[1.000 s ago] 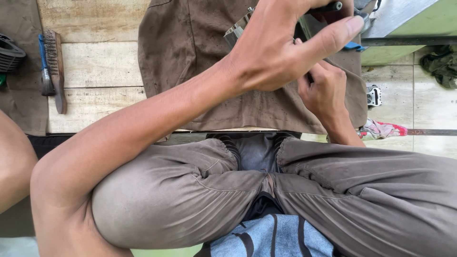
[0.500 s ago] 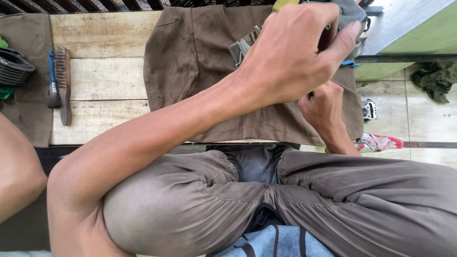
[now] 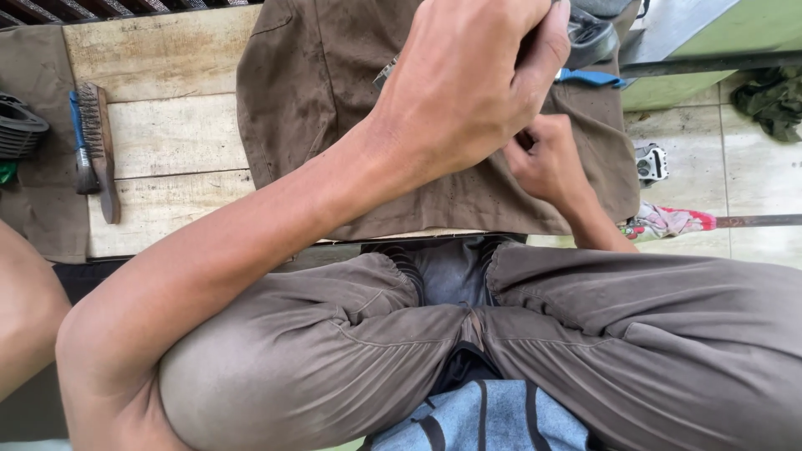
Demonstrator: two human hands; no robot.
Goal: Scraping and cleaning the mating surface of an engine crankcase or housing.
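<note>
Your left hand curls over a dark, hard part at the far edge of the brown cloth, fingers wrapped down and thumb clamped against it; most of the part is hidden under your palm. Your right hand sits just below it on the same cloth, fingers bunched together as if pinching something small, though what they pinch cannot be made out. The part looks like rigid metal or hard plastic, so judge it solid and fairly weighty, likely greasy; grip it around its body, not its edges. A blue-handled tool pokes out beside your left hand, and a metal tip shows at your wrist. The cloth, soft and stained, lies over the plank table. Left of the cloth rest a wire brush and a finned dark piece. Right of the cloth, on the tiled floor, sit a small metal fitting and a rag.
</note>
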